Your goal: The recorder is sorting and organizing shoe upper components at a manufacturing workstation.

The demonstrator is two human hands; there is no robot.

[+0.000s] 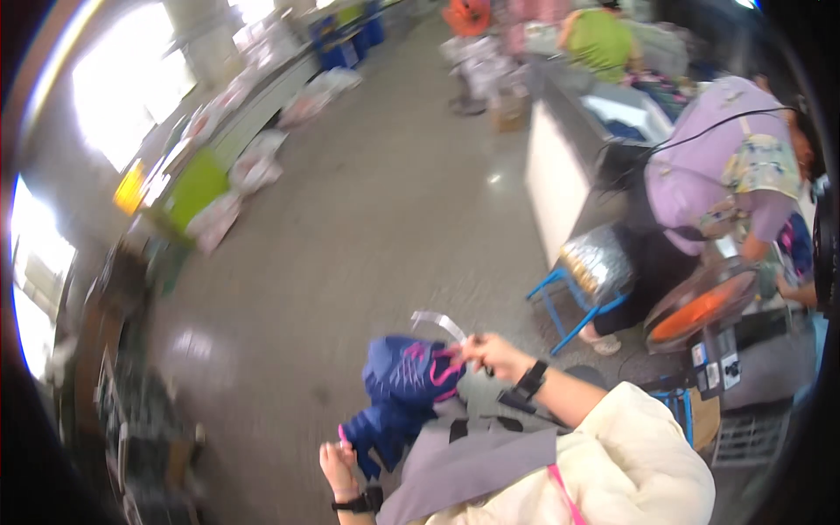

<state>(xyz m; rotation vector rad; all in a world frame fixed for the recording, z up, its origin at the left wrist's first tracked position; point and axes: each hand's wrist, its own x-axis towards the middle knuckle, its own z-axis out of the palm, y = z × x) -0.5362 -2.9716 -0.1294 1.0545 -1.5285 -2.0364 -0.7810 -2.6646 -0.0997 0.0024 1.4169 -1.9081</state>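
Note:
A navy-blue fabric piece with pink trim and pale line markings hangs in front of my body, over a grey apron. My left hand is closed on a pink edge at the lower left of the fabric. Higher up and to the right, my right hand pinches the pink trim at the fabric's top. A pale, thin curved strip sticks out beyond the right fingers. Blur hides whether the strip is joined to the fabric. Both wrists wear dark bands.
To the right, a person in a lilac top leans over a worktable beside a blue-framed stool. An orange fan stands near them. Another person in green is farther back. White bundles lie along the left benches.

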